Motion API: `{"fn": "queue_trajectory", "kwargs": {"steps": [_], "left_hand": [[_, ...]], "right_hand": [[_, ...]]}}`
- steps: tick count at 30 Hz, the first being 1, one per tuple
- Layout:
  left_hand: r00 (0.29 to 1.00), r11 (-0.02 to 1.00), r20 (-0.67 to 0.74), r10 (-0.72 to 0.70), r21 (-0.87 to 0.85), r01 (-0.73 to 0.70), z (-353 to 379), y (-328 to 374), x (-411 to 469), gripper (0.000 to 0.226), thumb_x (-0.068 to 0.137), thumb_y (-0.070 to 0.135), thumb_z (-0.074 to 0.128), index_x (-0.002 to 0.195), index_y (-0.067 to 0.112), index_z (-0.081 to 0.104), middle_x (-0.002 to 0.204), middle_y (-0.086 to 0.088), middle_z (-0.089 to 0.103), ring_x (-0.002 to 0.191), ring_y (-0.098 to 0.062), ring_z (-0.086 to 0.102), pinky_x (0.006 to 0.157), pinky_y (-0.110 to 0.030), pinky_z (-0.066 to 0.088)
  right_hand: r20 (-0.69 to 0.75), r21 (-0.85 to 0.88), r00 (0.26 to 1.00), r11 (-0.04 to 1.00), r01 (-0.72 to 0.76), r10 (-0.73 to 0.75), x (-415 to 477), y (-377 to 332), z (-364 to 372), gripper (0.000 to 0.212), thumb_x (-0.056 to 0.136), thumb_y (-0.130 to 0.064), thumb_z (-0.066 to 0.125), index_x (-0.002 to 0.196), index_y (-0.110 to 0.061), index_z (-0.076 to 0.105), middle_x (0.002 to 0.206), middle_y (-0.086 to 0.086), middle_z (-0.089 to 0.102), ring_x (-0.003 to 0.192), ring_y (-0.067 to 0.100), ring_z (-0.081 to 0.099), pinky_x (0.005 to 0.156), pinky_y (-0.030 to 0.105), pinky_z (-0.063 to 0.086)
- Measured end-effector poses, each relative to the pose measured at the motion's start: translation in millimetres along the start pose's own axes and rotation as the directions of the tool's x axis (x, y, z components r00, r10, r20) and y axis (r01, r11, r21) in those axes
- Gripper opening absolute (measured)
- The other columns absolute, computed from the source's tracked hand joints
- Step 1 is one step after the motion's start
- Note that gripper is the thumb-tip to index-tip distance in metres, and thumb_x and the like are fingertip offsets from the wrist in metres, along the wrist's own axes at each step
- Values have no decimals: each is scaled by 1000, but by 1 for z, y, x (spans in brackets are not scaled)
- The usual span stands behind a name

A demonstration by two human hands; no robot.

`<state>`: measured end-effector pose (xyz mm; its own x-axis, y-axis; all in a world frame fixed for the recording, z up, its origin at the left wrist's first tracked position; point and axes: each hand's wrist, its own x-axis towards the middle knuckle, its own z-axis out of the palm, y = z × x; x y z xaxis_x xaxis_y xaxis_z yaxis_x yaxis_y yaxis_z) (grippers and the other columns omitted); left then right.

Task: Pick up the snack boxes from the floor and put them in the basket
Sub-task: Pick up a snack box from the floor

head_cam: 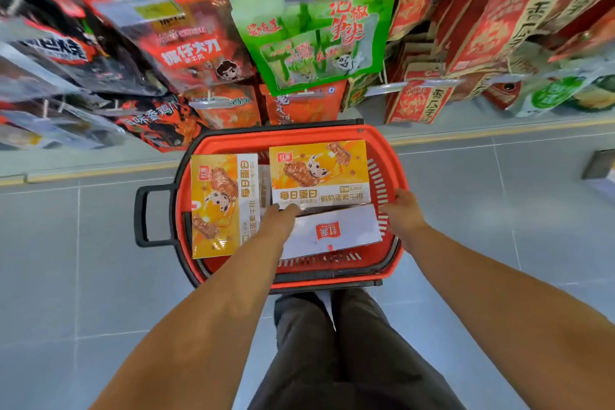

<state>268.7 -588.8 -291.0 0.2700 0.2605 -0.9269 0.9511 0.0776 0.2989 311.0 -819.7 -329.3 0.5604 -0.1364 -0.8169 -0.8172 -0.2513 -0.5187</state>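
Observation:
A red shopping basket (392,160) with black trim stands on the grey floor in front of my feet. Two yellow-orange snack boxes lie inside it: one (216,206) on the left, turned sideways, and one (319,173) at the middle and right. The second box shows its white side panel (336,230) toward me. My left hand (279,220) grips this box at its near left corner. My right hand (402,213) holds its right end, against the basket's right wall. The fingertips of both hands are hidden behind the box.
Shelves of hanging snack bags (312,33) and red gift boxes (419,100) rise just beyond the basket. The basket's black handle (143,216) sticks out to the left. Grey tiled floor (83,276) spreads on both sides. My legs (332,343) stand just behind the basket.

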Motion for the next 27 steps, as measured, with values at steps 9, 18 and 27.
{"fn": "queue_trajectory", "kwargs": {"steps": [9, 18, 27], "left_hand": [[929, 938, 191, 317, 81, -337, -3, 61, -128, 24, 94, 30, 48, 113, 18, 57, 113, -5, 53, 103, -23, 53, 87, -34, 38], [703, 783, 535, 468, 117, -610, 67, 78, -235, 9, 95, 25, 48, 88, 23, 52, 115, 0, 57, 102, -18, 56, 94, -37, 40], [655, 747, 666, 356, 219, -628, 175, 45, -277, 10, 95, 20, 48, 85, 22, 48, 111, 0, 54, 102, -18, 55, 100, -45, 37]], "right_hand": [[-150, 512, 988, 852, 108, -35, -149, -48, -12, 20, 89, -3, 54, 104, -16, 55, 93, 8, 57, 88, 20, 55, 76, 37, 50], [-382, 758, 922, 549, 352, -65, -239, -18, -87, 14, 92, -8, 54, 88, -21, 59, 83, 0, 60, 78, 12, 58, 69, 26, 49], [-507, 839, 851, 307, 450, 139, -264, 56, -178, 12, 91, -10, 54, 91, -21, 58, 82, -1, 59, 74, 11, 57, 66, 23, 45]]}}
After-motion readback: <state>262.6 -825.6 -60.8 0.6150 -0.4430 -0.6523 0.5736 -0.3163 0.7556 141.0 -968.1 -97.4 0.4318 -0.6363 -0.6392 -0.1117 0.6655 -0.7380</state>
